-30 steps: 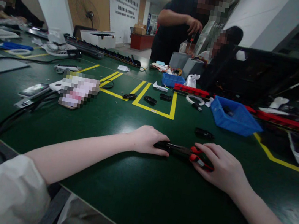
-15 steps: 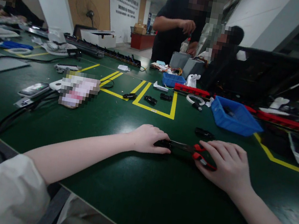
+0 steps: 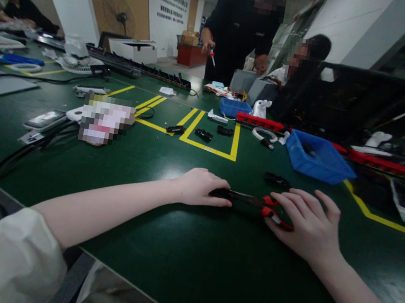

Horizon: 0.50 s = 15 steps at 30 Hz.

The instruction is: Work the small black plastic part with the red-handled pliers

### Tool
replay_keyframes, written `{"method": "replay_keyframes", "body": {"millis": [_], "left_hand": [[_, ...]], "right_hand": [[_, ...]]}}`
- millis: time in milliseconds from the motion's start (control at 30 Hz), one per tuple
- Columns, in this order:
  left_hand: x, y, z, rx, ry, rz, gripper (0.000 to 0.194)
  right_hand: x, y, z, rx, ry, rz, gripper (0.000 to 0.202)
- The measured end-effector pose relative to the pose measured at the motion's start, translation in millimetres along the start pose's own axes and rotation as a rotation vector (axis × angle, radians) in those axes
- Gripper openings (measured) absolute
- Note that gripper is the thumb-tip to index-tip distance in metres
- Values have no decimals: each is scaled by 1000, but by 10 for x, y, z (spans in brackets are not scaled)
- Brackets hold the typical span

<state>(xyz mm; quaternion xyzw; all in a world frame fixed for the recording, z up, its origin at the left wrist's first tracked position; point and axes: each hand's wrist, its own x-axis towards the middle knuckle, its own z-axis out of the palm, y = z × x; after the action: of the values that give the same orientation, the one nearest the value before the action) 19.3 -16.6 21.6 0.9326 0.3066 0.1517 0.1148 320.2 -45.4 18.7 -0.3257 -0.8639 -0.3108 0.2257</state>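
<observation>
Red-handled metal pliers [image 3: 251,200] met a small black part [image 3: 220,192] over the dark green tabletop [image 3: 204,277].
The left hand [image 3: 200,187] pinched the part between thumb and fingers; the right hand [image 3: 309,225] held the pliers (a second, oblong black piece [image 3: 276,179] lay just beyond).

The pliers [image 3: 259,202] show red and black at the grip, and the small part [image 3: 221,193] left of them is black. Beyond the pliers, yellow tape [image 3: 235,144] stripes the dark green counter [image 3: 205,267]; beyond and right, the tray [image 3: 317,168] is solid blue.
</observation>
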Motion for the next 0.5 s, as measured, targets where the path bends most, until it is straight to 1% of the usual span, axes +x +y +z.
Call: {"method": "replay_keyframes", "body": {"millis": [100,200,400,500], "left_hand": [[3,-5,3,0,-6,0,42],[2,-8,10,2,3,3,42],[-3,-6,5,-9,-8,8,42],[-5,-7,2,-17,-10,7,42]], "right_hand": [[15,-6,-4,-45,9,-23,42],[5,1,3,-41,-4,-13,41],[-41,28,31,71,-81,63,46],[-48,30,44,88,-86,67,48]]}}
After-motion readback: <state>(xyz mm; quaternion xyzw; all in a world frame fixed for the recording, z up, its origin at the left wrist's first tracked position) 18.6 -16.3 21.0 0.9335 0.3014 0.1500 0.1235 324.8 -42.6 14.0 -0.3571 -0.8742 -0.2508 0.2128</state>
